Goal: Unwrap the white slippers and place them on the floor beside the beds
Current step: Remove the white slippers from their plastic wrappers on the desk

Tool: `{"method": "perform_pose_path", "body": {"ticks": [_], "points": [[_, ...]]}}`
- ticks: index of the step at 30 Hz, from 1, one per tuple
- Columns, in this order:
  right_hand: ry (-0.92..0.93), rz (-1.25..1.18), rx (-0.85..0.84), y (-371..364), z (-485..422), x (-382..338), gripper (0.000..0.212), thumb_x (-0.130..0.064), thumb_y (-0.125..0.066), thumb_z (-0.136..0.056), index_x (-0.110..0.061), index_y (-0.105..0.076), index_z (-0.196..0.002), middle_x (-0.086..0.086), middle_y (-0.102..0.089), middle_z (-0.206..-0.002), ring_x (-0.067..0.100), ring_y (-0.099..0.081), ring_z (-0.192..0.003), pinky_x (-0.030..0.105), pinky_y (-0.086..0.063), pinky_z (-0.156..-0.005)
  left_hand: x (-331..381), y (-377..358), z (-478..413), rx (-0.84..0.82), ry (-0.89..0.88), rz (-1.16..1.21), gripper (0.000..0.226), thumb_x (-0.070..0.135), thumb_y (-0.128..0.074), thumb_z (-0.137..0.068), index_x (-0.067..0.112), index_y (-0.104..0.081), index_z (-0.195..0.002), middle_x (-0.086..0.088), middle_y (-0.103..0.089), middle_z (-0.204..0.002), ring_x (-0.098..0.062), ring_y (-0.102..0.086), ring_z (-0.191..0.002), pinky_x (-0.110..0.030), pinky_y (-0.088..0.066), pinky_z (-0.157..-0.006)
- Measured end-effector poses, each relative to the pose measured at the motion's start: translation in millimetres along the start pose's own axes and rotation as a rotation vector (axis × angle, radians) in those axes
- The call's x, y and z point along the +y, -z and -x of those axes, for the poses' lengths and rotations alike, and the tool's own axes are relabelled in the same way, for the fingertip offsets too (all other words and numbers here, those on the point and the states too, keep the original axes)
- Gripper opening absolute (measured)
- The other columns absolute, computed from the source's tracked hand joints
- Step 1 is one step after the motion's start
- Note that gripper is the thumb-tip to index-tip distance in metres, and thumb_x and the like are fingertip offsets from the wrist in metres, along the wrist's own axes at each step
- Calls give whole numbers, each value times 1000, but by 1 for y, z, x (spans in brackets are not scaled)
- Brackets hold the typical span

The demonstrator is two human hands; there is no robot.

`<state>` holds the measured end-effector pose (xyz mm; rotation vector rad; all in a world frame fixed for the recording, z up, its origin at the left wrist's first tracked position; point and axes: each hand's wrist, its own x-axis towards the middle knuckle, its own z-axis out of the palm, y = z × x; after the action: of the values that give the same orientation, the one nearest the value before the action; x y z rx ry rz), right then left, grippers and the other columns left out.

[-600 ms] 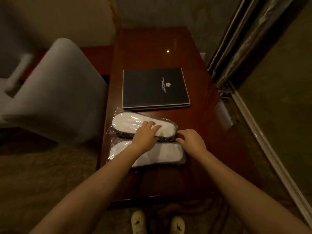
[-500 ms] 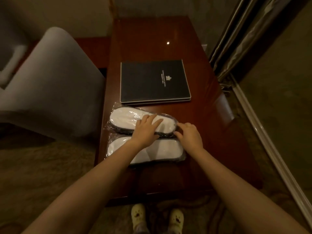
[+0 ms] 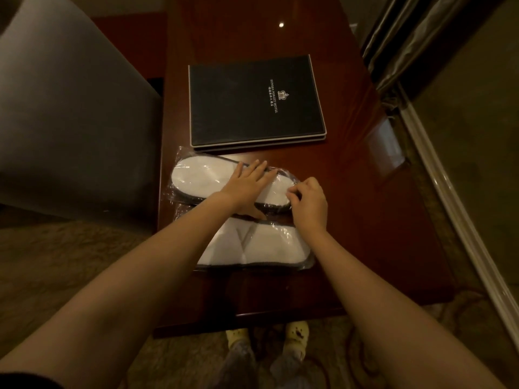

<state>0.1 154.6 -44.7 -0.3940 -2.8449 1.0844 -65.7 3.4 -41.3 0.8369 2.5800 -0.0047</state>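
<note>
Right hand (image 3: pixel 309 203) now seemingly pinching slipper wrap (image 3: pixel 196 181).

Two wrapped slipper packs lie side by side near the worktop's (image 3: pixel 351 192) front edge: far pack (image 3: pixel 196 181), near pack (image 3: pixel 269 248). Folder (image 3: pixel 252 102) lies behind them. Chair (image 3: pixel 70 122) stands left.

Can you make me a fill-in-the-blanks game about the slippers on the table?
1. The two slipper packs lie on a ____ table.
2. Behind them lies a ____ folder.
3. The left hand rests flat on the ____ pack.
4. The right hand pinches that pack's ____ wrap.

Missing words: wooden; black; far; plastic
</note>
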Motion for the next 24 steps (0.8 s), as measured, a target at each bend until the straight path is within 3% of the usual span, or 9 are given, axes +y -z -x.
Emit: {"method": "perform_pose_path", "body": {"ticks": [6,9,12,16,18,21,24], "points": [[20,11,42,4,-2,-2,12,-14,-56,-90,-9,-66,-94,4,-58,-98,17,-56,-90,22,-43,-73,-1,14,-4,119,-22,45,110,54,-75,-60,12,-20,-146,-10,-34,-144,-28,-29,-134,-43,-9,-118],[76,-38,148,20,-5,-15,10,-14,-57,-89,-9,-65,-92,6,-60,-97,18,-57,-88,18,-38,-71,2,38,2,227,-27,76,106,51,-78,-56,13,-28,-141,-10,-37,-138,-28,-34,-127,-38,-22,-113],[206,-111,303,52,-10,-37,10,-10,-61,-86,-4,-68,-90,11,-63,-92,18,-57,-85,12,-34,-71,10,71,19,432,-18,29,106,53,-77,-54,11,-31,-140,-12,-39,-135,-30,-37,-123,-39,-25,-108],[421,-197,464,93,-1,-63,9,-8,-64,-84,-4,-69,-88,10,-65,-88,14,-59,-82,16,-46,-72,27,101,57,698,34,43,103,52,-77,-50,11,-37,-136,-15,-44,-130,-34,-41,-119,-43,-28,-106],[443,-251,493,102,8,-69,9,-10,-63,-84,-6,-70,-88,3,-64,-87,7,-58,-82,12,-47,-73,33,106,70,736,57,50,103,50,-78,-50,10,-38,-136,-16,-44,-130,-34,-41,-120,-44,-29,-106],[195,-527,464,107,15,-72,9,-18,-60,-87,-22,-68,-89,-11,-64,-87,-4,-59,-80,8,-48,-73,37,106,81,673,73,123,102,48,-79,-53,11,-36,-137,-14,-41,-133,-31,-37,-122,-40,-25,-107],[-153,-868,350,106,6,-69,15,-19,-58,-89,-31,-65,-82,-11,-67,-86,0,-63,-84,17,-52,-76,39,100,82,650,79,186,100,46,-79,-54,12,-35,-137,-13,-40,-133,-29,-36,-121,-39,-25,-107]]}}
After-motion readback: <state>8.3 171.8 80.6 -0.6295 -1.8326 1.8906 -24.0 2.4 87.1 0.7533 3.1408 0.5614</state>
